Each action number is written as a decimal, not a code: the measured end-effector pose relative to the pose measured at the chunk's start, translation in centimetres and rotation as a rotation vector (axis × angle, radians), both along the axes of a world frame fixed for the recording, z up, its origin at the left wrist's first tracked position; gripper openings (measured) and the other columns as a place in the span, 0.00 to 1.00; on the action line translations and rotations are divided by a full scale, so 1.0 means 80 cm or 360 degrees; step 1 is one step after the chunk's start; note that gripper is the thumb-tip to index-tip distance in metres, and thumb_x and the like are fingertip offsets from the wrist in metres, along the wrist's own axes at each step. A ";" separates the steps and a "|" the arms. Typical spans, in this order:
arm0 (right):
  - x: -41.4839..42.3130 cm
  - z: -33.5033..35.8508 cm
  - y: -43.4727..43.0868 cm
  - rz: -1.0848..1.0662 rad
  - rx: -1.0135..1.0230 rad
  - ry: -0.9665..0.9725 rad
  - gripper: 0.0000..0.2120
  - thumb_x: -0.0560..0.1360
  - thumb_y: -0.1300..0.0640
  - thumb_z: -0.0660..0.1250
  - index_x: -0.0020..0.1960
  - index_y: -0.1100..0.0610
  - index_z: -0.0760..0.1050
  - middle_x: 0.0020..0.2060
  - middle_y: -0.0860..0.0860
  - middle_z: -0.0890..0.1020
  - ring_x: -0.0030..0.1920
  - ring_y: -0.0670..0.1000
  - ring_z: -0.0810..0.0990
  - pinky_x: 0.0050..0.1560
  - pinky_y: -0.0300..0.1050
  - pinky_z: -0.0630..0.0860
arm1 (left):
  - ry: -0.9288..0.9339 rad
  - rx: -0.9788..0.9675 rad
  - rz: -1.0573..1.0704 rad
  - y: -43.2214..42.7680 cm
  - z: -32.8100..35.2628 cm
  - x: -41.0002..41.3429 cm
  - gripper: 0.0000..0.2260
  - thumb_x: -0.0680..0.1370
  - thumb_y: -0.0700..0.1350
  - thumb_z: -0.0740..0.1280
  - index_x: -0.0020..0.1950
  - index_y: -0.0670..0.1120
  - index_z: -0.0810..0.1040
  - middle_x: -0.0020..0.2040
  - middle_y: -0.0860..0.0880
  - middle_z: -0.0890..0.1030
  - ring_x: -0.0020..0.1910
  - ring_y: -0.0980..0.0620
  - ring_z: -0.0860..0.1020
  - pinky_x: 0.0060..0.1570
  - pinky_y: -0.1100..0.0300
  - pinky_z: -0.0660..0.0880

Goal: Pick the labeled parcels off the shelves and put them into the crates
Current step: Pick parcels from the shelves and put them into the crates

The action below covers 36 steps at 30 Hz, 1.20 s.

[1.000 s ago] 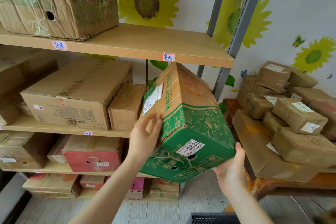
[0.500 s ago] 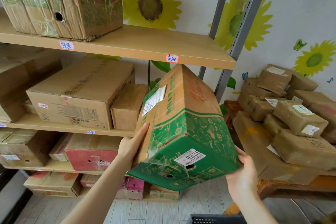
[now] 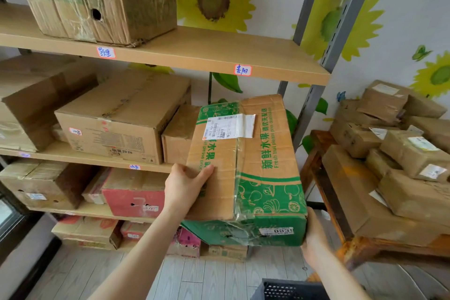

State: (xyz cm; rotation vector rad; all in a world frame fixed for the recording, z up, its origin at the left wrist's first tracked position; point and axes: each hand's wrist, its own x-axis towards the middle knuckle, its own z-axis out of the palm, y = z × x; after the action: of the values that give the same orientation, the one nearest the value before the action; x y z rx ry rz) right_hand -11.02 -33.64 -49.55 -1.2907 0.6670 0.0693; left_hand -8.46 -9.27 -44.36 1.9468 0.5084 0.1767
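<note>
Holding a green-and-brown cardboard fruit box [image 3: 246,173] in mid-air in front of the wooden shelves [image 3: 185,52], off the boards, white shipping label [image 3: 227,126] facing up and a small numbered sticker [image 3: 276,231] showing on the green end face. Left hand [image 3: 186,189] clasping the box's near left edge, thumb lying over the top panel. Right hand [image 3: 314,238] cupping the lower right corner, grip partly hidden behind the box. Sitting just behind, on the middle shelf, a small plain brown carton [image 3: 176,139] and a larger brown carton [image 3: 121,117]. Standing to the right, a wooden desk [image 3: 323,178] piled with taped brown parcels [image 3: 399,143]. Showing at the bottom edge, the rim of a dark slotted plastic crate [image 3: 289,290].
</note>
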 end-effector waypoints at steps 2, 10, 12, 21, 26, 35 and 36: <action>0.001 -0.006 0.003 -0.0023 -0.0016 0.0009 0.17 0.80 0.50 0.53 0.44 0.56 0.76 0.40 0.56 0.80 0.39 0.54 0.77 0.39 0.46 0.72 | 0.0006 0.0040 -0.0039 0.000 0.002 0.000 0.29 0.70 0.59 0.71 0.61 0.41 0.70 0.50 0.49 0.74 0.47 0.51 0.72 0.43 0.59 0.69; 0.007 -0.039 -0.005 -0.0408 0.0201 0.0215 0.18 0.81 0.56 0.54 0.35 0.59 0.71 0.36 0.57 0.77 0.33 0.54 0.74 0.20 0.39 0.73 | 0.0076 -0.0742 -0.0629 0.002 0.011 -0.008 0.30 0.74 0.49 0.68 0.74 0.53 0.60 0.60 0.51 0.76 0.55 0.52 0.78 0.53 0.58 0.77; 0.011 -0.041 -0.002 -0.0393 0.0169 0.0276 0.17 0.81 0.58 0.54 0.34 0.61 0.70 0.42 0.60 0.78 0.33 0.55 0.74 0.25 0.42 0.75 | 0.0070 -0.0839 -0.0513 -0.003 0.007 -0.004 0.29 0.75 0.48 0.68 0.73 0.53 0.61 0.61 0.50 0.75 0.55 0.50 0.79 0.55 0.54 0.77; 0.039 -0.017 -0.031 0.0007 0.0541 -0.0052 0.19 0.80 0.51 0.56 0.66 0.60 0.69 0.52 0.57 0.77 0.65 0.61 0.71 0.66 0.56 0.66 | -0.0346 -0.0767 -0.0584 -0.014 -0.004 0.018 0.31 0.67 0.53 0.76 0.66 0.52 0.67 0.58 0.52 0.78 0.51 0.56 0.81 0.41 0.65 0.79; 0.063 -0.001 -0.023 0.0112 0.0260 -0.0183 0.17 0.82 0.54 0.51 0.69 0.56 0.65 0.62 0.51 0.74 0.68 0.51 0.67 0.69 0.47 0.61 | -0.0306 -0.0186 -0.0760 -0.020 -0.011 0.058 0.33 0.72 0.41 0.71 0.72 0.55 0.58 0.58 0.59 0.75 0.56 0.58 0.75 0.49 0.66 0.77; 0.158 0.000 -0.016 0.0037 0.0145 0.0023 0.24 0.81 0.48 0.53 0.75 0.53 0.56 0.73 0.53 0.64 0.73 0.52 0.61 0.73 0.49 0.56 | -0.0138 0.0117 -0.0543 -0.036 -0.013 0.152 0.29 0.74 0.43 0.70 0.70 0.42 0.61 0.63 0.45 0.75 0.62 0.47 0.74 0.52 0.58 0.72; 0.165 -0.001 -0.014 0.0011 0.0158 0.0027 0.24 0.81 0.48 0.53 0.75 0.53 0.56 0.73 0.53 0.64 0.73 0.52 0.61 0.73 0.49 0.57 | -0.0127 0.0125 -0.0543 -0.036 -0.012 0.163 0.29 0.74 0.43 0.70 0.70 0.42 0.61 0.63 0.45 0.75 0.62 0.46 0.74 0.53 0.57 0.72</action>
State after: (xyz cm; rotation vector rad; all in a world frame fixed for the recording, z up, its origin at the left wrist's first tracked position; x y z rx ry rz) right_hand 2.21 -34.80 -49.64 -1.1981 0.6656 0.1181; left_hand 4.55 -12.16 -45.33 2.0613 0.1135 0.0563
